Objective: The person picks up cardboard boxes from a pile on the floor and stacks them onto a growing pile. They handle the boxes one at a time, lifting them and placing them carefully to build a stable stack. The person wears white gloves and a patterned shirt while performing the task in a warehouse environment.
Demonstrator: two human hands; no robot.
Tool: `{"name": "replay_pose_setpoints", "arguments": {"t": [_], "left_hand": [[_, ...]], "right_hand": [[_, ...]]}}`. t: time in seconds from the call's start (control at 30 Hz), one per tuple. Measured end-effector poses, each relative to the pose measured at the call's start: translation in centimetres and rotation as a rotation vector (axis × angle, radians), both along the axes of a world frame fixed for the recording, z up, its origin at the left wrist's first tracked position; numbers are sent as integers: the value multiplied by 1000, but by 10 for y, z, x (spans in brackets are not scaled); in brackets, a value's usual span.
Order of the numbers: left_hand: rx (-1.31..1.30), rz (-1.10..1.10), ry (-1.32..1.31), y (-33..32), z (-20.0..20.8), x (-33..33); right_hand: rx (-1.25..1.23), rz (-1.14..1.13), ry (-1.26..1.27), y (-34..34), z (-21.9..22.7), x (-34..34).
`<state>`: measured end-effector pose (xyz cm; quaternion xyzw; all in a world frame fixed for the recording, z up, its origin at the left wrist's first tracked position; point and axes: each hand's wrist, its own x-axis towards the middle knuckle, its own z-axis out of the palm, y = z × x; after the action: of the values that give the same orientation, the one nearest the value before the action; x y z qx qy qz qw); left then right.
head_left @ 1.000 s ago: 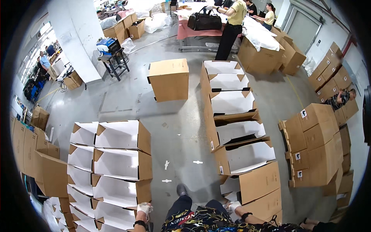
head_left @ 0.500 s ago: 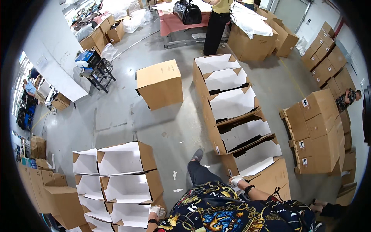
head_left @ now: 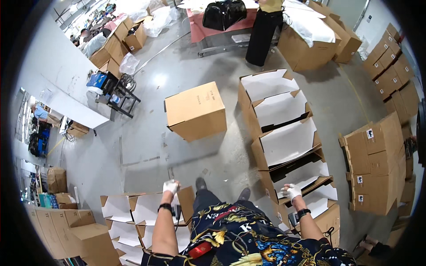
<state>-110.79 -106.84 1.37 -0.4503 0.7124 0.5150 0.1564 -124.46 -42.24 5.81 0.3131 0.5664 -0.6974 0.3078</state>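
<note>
Cardboard carton (head_left: 195,113): top shut, ahead of both hands and between them, well apart from either.
Left hand (head_left: 171,186): white-gloved, fingers curled, just over the far edge of the left open carton (head_left: 187,202); I cannot tell whether it grips anything.
Right hand (head_left: 291,191): white-gloved, loosely bent, over the right open carton (head_left: 307,173); contact and grip cannot be made out.
Weight: the open ones are probably light for their bulk; the shut one's load is hidden.
Board: likely stiff along the walls, bendy at notched rims, easily creased.
White lining (head_left: 288,141): looks smooth, perhaps slippery beneath the right palm.
Hold: opposite outer walls, low down, one hand each; rims alone might buckle.
</note>
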Motion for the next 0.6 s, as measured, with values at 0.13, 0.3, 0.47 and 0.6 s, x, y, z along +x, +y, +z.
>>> {"name": "replay_pose_setpoints", "arguments": {"t": [0.13, 0.3, 0.47, 0.6], "left_hand": [[10, 256, 168, -81, -13, -149], [-365, 205, 38, -225, -82, -298], [-74, 221, 99, -256, -149, -425], [481, -82, -120, -248, -200, -460]], "right_hand": [[321, 31, -50, -19, 2, 19], [480, -292, -449, -45, -24, 130], [410, -490, -746, -150, 13, 272], [340, -417, -768, -246, 51, 262]]}}
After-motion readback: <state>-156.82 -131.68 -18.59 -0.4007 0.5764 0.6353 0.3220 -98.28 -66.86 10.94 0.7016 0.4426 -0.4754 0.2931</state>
